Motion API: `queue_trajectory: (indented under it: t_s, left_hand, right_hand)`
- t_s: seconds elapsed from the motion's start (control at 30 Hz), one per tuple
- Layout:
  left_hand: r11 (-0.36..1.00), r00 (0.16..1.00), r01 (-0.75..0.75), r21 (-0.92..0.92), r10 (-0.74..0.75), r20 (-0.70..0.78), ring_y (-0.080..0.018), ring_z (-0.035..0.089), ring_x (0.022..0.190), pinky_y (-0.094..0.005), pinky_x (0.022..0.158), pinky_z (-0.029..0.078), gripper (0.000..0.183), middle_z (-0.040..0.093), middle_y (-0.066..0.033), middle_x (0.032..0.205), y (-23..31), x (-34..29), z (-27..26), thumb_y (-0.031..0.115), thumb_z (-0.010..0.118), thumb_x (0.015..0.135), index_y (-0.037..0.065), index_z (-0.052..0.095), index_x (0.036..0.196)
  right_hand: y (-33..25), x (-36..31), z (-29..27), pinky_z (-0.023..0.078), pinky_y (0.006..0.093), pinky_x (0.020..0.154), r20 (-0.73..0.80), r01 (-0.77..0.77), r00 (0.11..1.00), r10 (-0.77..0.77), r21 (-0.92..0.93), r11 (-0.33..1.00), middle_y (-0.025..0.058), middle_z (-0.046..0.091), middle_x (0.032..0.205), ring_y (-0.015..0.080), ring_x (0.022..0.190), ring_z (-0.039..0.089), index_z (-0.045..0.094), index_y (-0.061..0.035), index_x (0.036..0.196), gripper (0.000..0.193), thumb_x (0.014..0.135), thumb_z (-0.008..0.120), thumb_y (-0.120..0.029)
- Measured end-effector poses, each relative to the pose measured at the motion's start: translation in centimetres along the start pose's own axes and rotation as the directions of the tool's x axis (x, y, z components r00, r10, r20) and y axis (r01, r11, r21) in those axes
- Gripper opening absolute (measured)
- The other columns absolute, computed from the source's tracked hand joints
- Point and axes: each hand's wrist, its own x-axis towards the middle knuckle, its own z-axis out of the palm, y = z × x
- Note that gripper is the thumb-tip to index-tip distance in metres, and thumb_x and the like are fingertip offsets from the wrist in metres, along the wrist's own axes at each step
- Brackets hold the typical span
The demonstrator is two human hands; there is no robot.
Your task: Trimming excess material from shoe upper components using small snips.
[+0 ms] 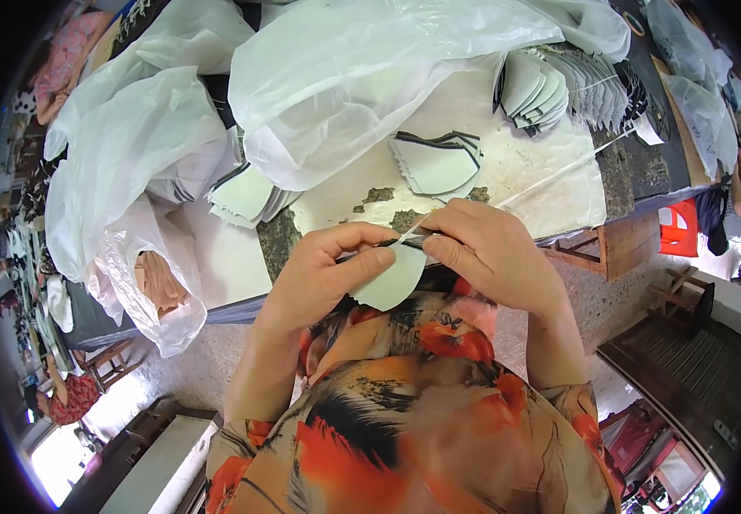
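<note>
Close in front of my body, my left hand (333, 267) is closed on a pale green-white cut piece (393, 281) with a rounded lower end. Thumb and fingers pinch it at its dark upper edge. My right hand (492, 254) is also closed, its fingertips at the same edge, pinching a narrow white strip (411, 228). Part of the piece is hidden behind my fingers. A long white tape (569, 169) stretches from beside my right hand toward a white roll (650, 130) at the right. Beyond my hands lies a small stack of similar pieces (439, 163) with dark edges.
Large translucent plastic bags (327, 94) cover the table's far and left parts. More stacked pieces (250, 195) lie at left, others (537, 90) at far right. A bag (161, 283) with brown pieces hangs over the front edge. A wooden stool (615, 251) and red stool (679, 229) stand right.
</note>
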Motion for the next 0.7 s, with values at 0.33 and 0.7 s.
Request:
queue_trajectory:
  t_s: [0.33,0.7]
  left_hand:
    - [0.995,0.999,0.011,0.095,-0.006,-0.054,-0.0056,0.061,0.090,-0.0243,0.081,0.051,0.025,0.072,0.0006,0.099,0.9,0.0,0.1,0.014,0.071,0.098,-0.001,0.073,0.118]
    - [1.000,0.999,-0.015,-0.006,0.015,0.034,-0.0048,0.059,0.093,-0.0232,0.083,0.049,0.024,0.071,0.0013,0.101,0.2,0.9,1.2,0.013,0.069,0.100,0.000,0.073,0.119]
  right_hand:
    - [0.1,0.0,-0.2,0.051,0.0426,0.073,-0.031,0.064,0.997,-0.065,-0.024,0.998,0.0151,0.065,0.093,0.0362,0.086,0.064,0.069,-0.0044,0.112,0.026,0.097,0.066,-0.026]
    - [0.3,0.1,0.4,0.046,0.0419,0.066,-0.065,0.119,0.991,-0.119,0.001,0.993,0.0134,0.058,0.084,0.0346,0.077,0.059,0.067,-0.0054,0.110,0.025,0.095,0.069,-0.025]
